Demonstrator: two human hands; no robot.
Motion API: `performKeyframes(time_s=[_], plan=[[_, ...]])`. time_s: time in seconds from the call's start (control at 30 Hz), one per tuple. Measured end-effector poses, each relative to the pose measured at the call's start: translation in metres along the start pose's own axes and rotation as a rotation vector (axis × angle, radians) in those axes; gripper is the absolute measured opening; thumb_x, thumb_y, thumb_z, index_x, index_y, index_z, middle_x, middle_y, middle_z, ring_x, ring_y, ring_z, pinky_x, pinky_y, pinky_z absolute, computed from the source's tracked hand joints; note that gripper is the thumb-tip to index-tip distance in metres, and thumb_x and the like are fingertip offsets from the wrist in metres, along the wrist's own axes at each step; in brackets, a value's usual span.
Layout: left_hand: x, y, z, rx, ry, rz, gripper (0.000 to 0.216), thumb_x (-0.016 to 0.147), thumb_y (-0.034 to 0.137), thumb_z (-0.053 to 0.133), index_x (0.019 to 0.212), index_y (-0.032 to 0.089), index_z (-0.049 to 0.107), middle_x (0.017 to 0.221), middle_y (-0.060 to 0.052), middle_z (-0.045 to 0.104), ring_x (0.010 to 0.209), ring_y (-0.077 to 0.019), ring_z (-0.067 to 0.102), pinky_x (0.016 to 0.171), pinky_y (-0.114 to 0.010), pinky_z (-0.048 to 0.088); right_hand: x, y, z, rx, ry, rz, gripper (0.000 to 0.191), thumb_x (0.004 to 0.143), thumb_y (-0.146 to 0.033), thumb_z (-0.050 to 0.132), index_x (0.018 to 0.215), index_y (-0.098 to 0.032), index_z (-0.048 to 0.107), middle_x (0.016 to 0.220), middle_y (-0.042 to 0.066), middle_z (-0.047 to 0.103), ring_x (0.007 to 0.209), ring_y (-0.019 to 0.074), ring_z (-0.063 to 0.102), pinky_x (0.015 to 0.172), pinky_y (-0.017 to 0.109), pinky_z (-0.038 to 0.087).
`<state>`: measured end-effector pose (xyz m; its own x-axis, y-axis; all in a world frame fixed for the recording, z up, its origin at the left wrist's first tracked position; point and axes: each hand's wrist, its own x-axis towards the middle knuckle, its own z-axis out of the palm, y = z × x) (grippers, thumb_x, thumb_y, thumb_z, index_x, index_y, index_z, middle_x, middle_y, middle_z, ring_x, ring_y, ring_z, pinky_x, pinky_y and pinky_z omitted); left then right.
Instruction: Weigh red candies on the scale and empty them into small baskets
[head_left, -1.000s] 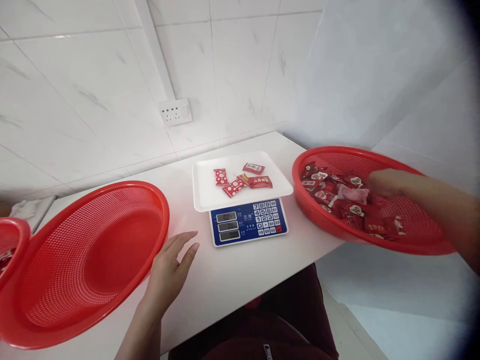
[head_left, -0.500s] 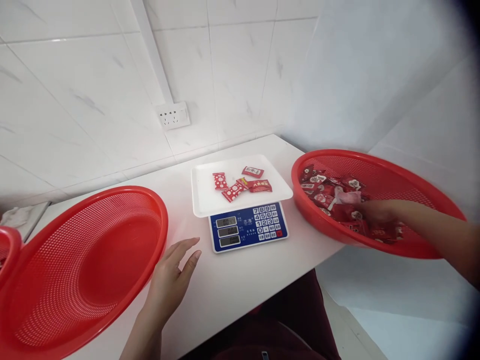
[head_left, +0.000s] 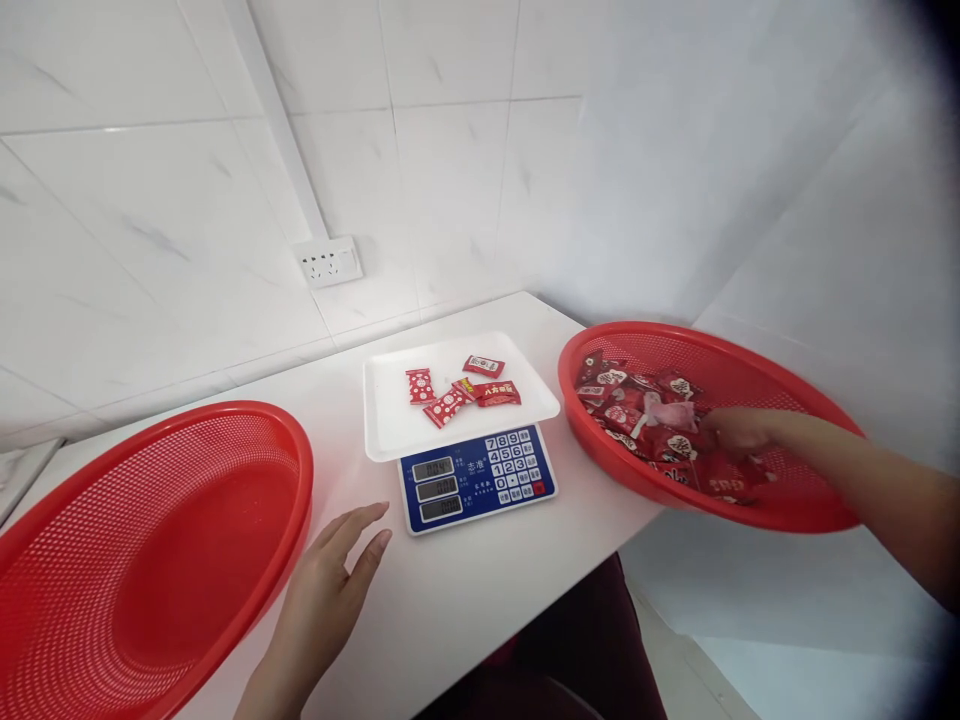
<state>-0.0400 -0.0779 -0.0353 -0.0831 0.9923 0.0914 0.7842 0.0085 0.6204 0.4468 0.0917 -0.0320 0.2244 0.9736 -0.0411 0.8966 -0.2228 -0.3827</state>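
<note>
My right hand (head_left: 739, 430) reaches into the red basket (head_left: 795, 385) on the right, among several red wrapped candies (head_left: 630, 415). Its fingertips are partly hidden there, so whether it grips a candy is unclear. A pink packet (head_left: 670, 412) lies just left of those fingers. My left hand (head_left: 330, 580) is open, thumb and fingers apart, holding nothing, beside the front left corner of the digital scale (head_left: 476, 480). Several red candy packets lie on the scale's white tray (head_left: 390, 430), including a dotted one (head_left: 421, 386) and one near the back (head_left: 484, 366).
A large red basket (head_left: 195, 560) with no candies visible in it stands at left, close to my left forearm. The white table (head_left: 480, 590) ends in a front edge above my lap. A wall socket (head_left: 328, 262) is on the tiled wall behind.
The view has tilted up and shifted right slightly. My right hand has moved a little within the candies of the right basket. The packets on the tray and my left hand's open pose look the same.
</note>
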Motion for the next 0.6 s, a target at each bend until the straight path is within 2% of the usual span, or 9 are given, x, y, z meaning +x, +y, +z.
performKeyframes(time_s=[0.1, 0.17, 0.2, 0.27, 0.37, 0.47, 0.53, 0.6], plan=[[0.000, 0.000, 0.000, -0.001, 0.007, 0.007, 0.034, 0.087, 0.047, 0.047, 0.110, 0.028, 0.064, 0.113, -0.004, 0.068, 0.103, -0.0226, 0.064, 0.057, -0.024, 0.055, 0.014, -0.016, -0.028, -0.096, -0.210, 0.008, 0.035, 0.046, 0.014, 0.051, 0.031, -0.018, 0.049, 0.033, -0.002, 0.047, 0.032, 0.0137, 0.045, 0.046, 0.029, 0.038], [0.001, 0.002, 0.000, -0.003, 0.013, 0.016, 0.034, 0.087, 0.046, 0.047, 0.109, 0.028, 0.064, 0.113, -0.005, 0.068, 0.102, -0.0226, 0.064, 0.057, -0.024, 0.055, 0.019, -0.038, -0.044, -0.081, -0.198, -0.055, 0.027, 0.057, 0.005, 0.058, 0.043, -0.019, 0.057, 0.046, 0.001, 0.058, 0.045, 0.0144, 0.053, 0.058, 0.030, 0.042], [0.001, 0.003, 0.001, -0.004, 0.015, 0.021, 0.033, 0.087, 0.046, 0.047, 0.109, 0.028, 0.064, 0.112, -0.005, 0.068, 0.102, -0.0225, 0.064, 0.057, -0.024, 0.055, 0.019, -0.053, -0.050, -0.026, -0.151, -0.115, 0.019, 0.063, -0.002, 0.061, 0.055, -0.019, 0.063, 0.060, 0.003, 0.066, 0.056, 0.0151, 0.058, 0.066, 0.031, 0.044], [0.002, 0.006, 0.003, -0.005, 0.016, 0.033, 0.033, 0.087, 0.045, 0.046, 0.109, 0.027, 0.064, 0.112, -0.005, 0.069, 0.101, -0.0223, 0.064, 0.058, -0.024, 0.055, 0.015, -0.092, -0.050, 0.187, -0.109, -0.245, 0.008, 0.073, -0.016, 0.061, 0.078, -0.019, 0.067, 0.087, 0.006, 0.071, 0.078, 0.0165, 0.063, 0.077, 0.031, 0.045], [0.003, 0.012, 0.005, -0.013, 0.013, 0.063, 0.032, 0.087, 0.044, 0.046, 0.107, 0.027, 0.065, 0.111, -0.005, 0.069, 0.101, -0.0223, 0.064, 0.059, -0.025, 0.056, 0.008, -0.160, -0.025, 0.399, -0.163, -0.407, 0.015, 0.078, -0.023, 0.059, 0.091, -0.019, 0.065, 0.103, 0.008, 0.068, 0.091, 0.0180, 0.063, 0.084, 0.033, 0.048], [0.001, 0.014, 0.005, -0.035, 0.018, 0.069, 0.032, 0.087, 0.044, 0.046, 0.108, 0.028, 0.065, 0.111, -0.004, 0.069, 0.100, -0.0216, 0.065, 0.055, -0.023, 0.055, 0.010, -0.221, 0.018, 0.439, -0.227, -0.536, 0.020, 0.081, -0.019, 0.055, 0.100, -0.018, 0.064, 0.106, 0.009, 0.068, 0.092, 0.0178, 0.063, 0.080, 0.033, 0.052], [-0.002, 0.013, 0.003, -0.031, 0.025, 0.063, 0.032, 0.088, 0.045, 0.046, 0.108, 0.028, 0.064, 0.111, -0.004, 0.069, 0.099, -0.0210, 0.065, 0.053, -0.022, 0.054, 0.017, -0.250, 0.044, 0.373, -0.223, -0.588, 0.024, 0.085, -0.018, 0.051, 0.106, -0.017, 0.062, 0.113, 0.010, 0.065, 0.097, 0.0165, 0.062, 0.081, 0.030, 0.052], [-0.006, 0.008, -0.001, -0.004, 0.039, 0.058, 0.033, 0.087, 0.046, 0.046, 0.108, 0.028, 0.064, 0.111, -0.003, 0.069, 0.099, -0.0209, 0.065, 0.054, -0.022, 0.055, 0.023, -0.267, 0.061, 0.325, -0.227, -0.618, 0.026, 0.087, -0.018, 0.049, 0.110, -0.016, 0.061, 0.118, 0.009, 0.063, 0.100, 0.0173, 0.062, 0.085, 0.032, 0.050]])
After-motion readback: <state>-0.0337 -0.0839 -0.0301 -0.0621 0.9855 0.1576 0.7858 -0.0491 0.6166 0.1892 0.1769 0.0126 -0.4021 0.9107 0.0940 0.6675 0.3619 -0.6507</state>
